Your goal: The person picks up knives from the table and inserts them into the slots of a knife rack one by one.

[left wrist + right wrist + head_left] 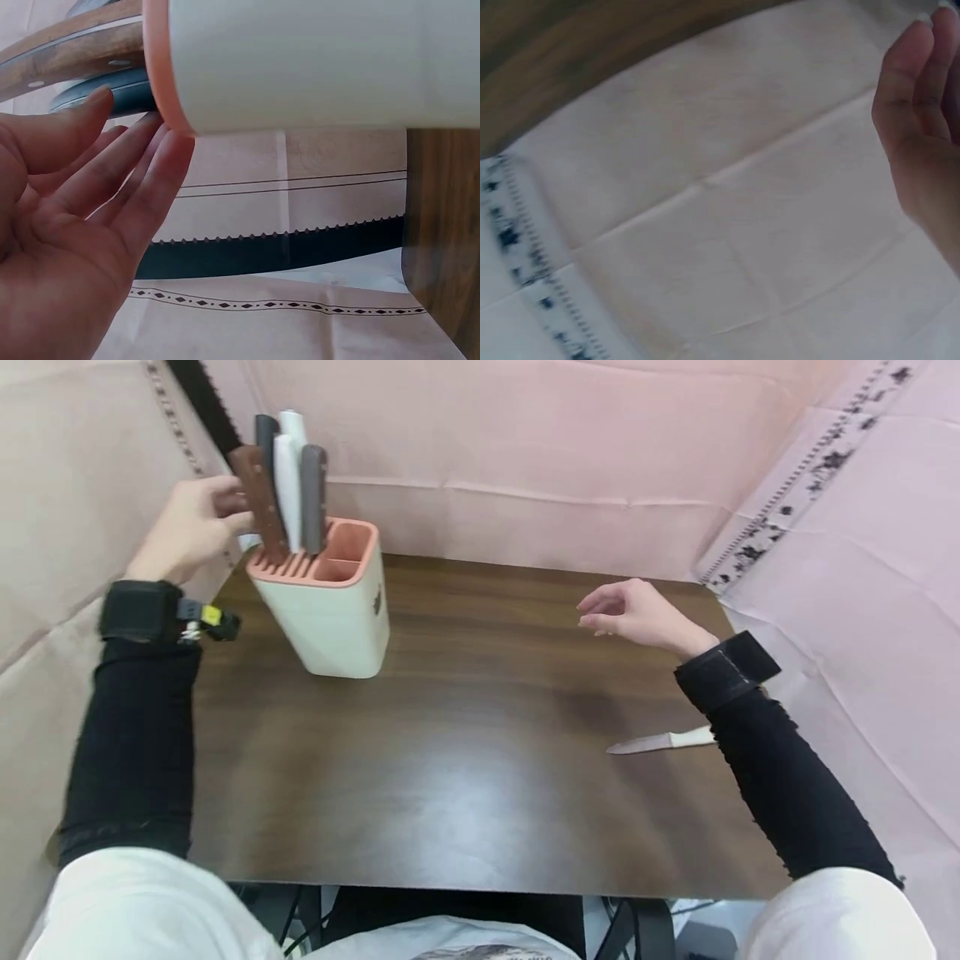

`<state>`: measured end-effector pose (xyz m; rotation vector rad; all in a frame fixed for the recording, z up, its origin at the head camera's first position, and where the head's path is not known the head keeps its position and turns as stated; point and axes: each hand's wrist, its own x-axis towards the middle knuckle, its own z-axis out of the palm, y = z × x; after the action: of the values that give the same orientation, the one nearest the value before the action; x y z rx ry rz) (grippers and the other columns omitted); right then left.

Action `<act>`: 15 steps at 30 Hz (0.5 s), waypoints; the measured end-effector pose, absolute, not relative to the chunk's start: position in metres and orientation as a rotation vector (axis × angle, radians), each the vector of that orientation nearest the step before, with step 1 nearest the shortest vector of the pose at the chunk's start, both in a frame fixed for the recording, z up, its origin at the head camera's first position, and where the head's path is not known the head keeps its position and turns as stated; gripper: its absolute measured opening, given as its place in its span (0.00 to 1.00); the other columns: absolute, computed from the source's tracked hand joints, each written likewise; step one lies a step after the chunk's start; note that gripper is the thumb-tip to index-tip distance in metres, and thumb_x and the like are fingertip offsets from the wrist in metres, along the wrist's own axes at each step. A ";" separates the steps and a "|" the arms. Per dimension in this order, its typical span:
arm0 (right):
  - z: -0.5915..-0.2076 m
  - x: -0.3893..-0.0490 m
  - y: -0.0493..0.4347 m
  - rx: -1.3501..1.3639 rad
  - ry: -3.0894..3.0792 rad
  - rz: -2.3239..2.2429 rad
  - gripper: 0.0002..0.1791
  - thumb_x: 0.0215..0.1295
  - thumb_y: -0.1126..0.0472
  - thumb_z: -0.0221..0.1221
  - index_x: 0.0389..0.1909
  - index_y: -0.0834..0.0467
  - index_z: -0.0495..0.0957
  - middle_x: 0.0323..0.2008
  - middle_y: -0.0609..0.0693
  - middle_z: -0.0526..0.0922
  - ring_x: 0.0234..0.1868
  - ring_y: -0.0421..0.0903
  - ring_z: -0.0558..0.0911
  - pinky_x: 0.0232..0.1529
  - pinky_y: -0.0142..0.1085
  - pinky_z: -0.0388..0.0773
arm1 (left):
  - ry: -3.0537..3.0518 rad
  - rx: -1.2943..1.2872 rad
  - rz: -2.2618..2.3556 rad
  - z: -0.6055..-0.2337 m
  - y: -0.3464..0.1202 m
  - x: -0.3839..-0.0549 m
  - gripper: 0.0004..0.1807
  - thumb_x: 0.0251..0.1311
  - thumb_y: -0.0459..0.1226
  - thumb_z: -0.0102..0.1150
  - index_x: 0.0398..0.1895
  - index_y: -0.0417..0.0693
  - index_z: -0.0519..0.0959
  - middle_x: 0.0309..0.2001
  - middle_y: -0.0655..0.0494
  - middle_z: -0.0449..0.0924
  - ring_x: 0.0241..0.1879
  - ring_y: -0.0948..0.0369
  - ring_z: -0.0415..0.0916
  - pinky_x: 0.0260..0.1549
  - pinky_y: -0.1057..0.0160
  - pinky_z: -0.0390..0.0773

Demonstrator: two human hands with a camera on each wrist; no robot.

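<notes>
My left hand (197, 522) is at the left side of a pale green knife block (330, 627) with a pink top. Its fingertips (178, 142) lie at the block's rim and its thumb overlaps a dark knife handle (127, 94); whether it touches that handle is unclear. A brown riveted knife handle (261, 502) leans beside this hand. White (287, 485) and grey (312, 497) handles also stand in the block. Over the right side of the table, my right hand (637, 612) hovers with loosely bent fingers, holding nothing. A small white-handled knife (652, 742) lies partly under my right forearm.
The brown wooden table (450, 760) has pale pink cloth (540, 460) hanging around its back and sides. Dark patterned bands (810, 485) run down the cloth. The block's larger compartments (351, 547) face right.
</notes>
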<state>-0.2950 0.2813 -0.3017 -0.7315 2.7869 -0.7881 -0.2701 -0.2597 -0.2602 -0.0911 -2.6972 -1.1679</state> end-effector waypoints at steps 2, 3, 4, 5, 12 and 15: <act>-0.312 -0.298 0.300 -0.715 2.793 -0.704 0.13 0.62 0.61 0.61 0.47 0.61 0.82 0.38 0.57 0.88 0.32 0.42 0.85 0.37 0.36 0.79 | -2.737 -0.049 -1.098 -0.261 -0.262 -0.263 0.27 0.70 0.39 0.48 0.71 0.48 0.63 0.56 0.60 0.78 0.46 0.77 0.74 0.52 0.74 0.71; -0.318 -0.299 0.311 -0.720 2.800 -0.635 0.13 0.62 0.63 0.61 0.46 0.62 0.82 0.38 0.58 0.88 0.33 0.45 0.86 0.38 0.37 0.79 | -2.765 -0.027 -1.055 -0.262 -0.262 -0.260 0.28 0.71 0.41 0.47 0.72 0.50 0.61 0.61 0.55 0.75 0.51 0.73 0.74 0.58 0.68 0.71; -0.323 -0.298 0.323 -0.714 2.798 -0.560 0.13 0.61 0.64 0.60 0.45 0.63 0.82 0.38 0.58 0.88 0.35 0.47 0.86 0.39 0.38 0.79 | -2.783 -0.015 -1.043 -0.263 -0.261 -0.258 0.28 0.71 0.42 0.46 0.73 0.51 0.59 0.64 0.51 0.72 0.55 0.70 0.74 0.62 0.62 0.69; -0.329 -0.296 0.337 -0.701 2.791 -0.487 0.12 0.59 0.66 0.60 0.44 0.64 0.82 0.37 0.59 0.88 0.36 0.50 0.86 0.41 0.41 0.79 | -2.811 -0.003 -1.010 -0.263 -0.258 -0.256 0.29 0.71 0.45 0.45 0.74 0.53 0.58 0.67 0.47 0.69 0.55 0.69 0.73 0.65 0.54 0.67; -0.360 -0.288 0.401 -0.495 2.651 -0.192 0.17 0.43 0.76 0.54 0.38 0.67 0.80 0.33 0.60 0.85 0.34 0.51 0.81 0.35 0.40 0.77 | -2.844 -0.019 -1.047 -0.262 -0.274 -0.236 0.14 0.71 0.43 0.48 0.54 0.51 0.73 0.30 0.84 0.74 0.28 0.84 0.70 0.37 0.79 0.70; -0.372 -0.279 0.427 -0.360 2.608 -0.137 0.24 0.35 0.79 0.53 0.40 0.68 0.77 0.37 0.63 0.82 0.33 0.52 0.77 0.28 0.35 0.72 | -2.893 -0.077 -1.026 -0.259 -0.270 -0.232 0.11 0.70 0.41 0.49 0.44 0.42 0.74 0.22 0.85 0.72 0.23 0.80 0.72 0.24 0.82 0.69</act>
<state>-0.2787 0.4268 -0.3717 -0.3599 2.6081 -0.1367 -0.2325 -0.2703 -0.2585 -0.0772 -2.8930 -1.0260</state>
